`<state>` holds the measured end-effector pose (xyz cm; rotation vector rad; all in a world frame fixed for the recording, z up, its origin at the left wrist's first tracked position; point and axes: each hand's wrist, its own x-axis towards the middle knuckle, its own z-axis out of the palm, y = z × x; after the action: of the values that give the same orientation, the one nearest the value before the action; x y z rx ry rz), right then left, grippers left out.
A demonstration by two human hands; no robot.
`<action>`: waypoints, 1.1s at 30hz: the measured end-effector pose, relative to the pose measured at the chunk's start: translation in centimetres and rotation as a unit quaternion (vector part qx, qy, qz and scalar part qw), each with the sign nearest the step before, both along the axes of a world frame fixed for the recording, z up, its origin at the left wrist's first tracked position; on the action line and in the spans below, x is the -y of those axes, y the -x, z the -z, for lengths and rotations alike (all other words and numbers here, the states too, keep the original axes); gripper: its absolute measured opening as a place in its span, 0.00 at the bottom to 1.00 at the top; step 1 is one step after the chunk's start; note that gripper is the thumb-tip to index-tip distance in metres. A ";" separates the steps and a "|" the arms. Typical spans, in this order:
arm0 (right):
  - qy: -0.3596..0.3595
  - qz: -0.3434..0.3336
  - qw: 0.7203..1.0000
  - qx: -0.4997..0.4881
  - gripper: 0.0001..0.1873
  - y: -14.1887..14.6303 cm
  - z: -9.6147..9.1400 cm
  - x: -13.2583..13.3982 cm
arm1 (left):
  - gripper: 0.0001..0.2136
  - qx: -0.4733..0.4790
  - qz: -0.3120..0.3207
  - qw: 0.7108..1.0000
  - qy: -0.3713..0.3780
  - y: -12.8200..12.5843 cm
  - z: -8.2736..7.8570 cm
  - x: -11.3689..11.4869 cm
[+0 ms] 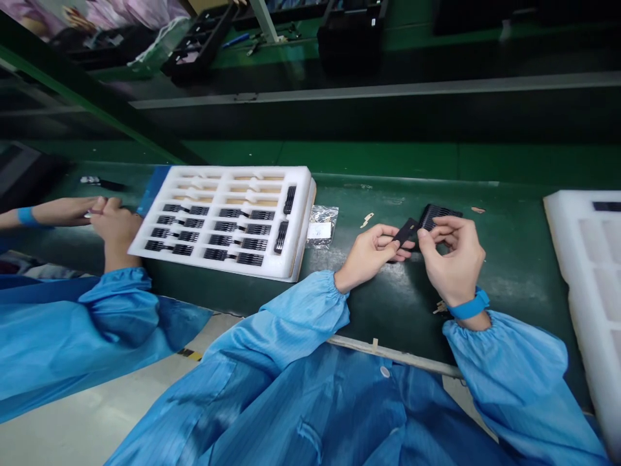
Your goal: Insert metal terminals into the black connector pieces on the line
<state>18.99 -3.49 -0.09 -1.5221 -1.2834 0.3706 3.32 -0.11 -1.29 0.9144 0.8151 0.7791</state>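
Flat, ribbed black plastic piece [439,215]

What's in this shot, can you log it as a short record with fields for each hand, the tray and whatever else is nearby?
left hand: pinches a flat black part
right hand: holds a ribbed black part
foam tray: left of the hands, lower rows filled with black parts
plastic bag: beside the tray
co-worker's hands: far left

No text, label, brand or number can be read on anything in view.
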 end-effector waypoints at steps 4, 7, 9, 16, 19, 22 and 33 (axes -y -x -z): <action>0.001 -0.004 1.000 -0.014 0.07 -0.5 0.3 -0.1 | 0.20 0.000 0.007 1.000 0.006 0.0 -0.1 0.0; 0.017 -0.037 0.999 -0.007 0.08 -0.6 0.5 -0.2 | 0.18 -0.021 0.015 0.999 -0.025 0.0 0.0 0.1; 0.022 -0.054 0.998 0.010 0.09 -0.5 0.4 -0.2 | 0.17 -0.041 0.020 0.998 -0.047 0.0 0.1 0.3; -0.024 -0.068 0.993 0.093 0.03 0.2 -0.2 0.2 | 0.15 -0.086 0.026 0.993 -0.077 0.0 0.1 0.8; -0.021 -0.063 0.992 0.110 0.01 0.3 -0.2 0.4 | 0.15 -0.093 0.018 0.993 -0.077 0.0 0.0 0.9; 0.003 -0.035 0.996 0.082 0.03 0.5 0.0 0.4 | 0.16 -0.088 0.012 0.994 -0.069 -0.2 0.1 1.1; 0.037 -0.002 0.999 0.017 0.05 0.9 0.2 0.5 | 0.17 -0.068 -0.012 0.997 -0.034 -0.8 0.2 2.0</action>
<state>18.06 -3.98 -0.31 -1.5935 -1.3125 0.3995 4.16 -2.13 -1.49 1.0283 0.9239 0.7748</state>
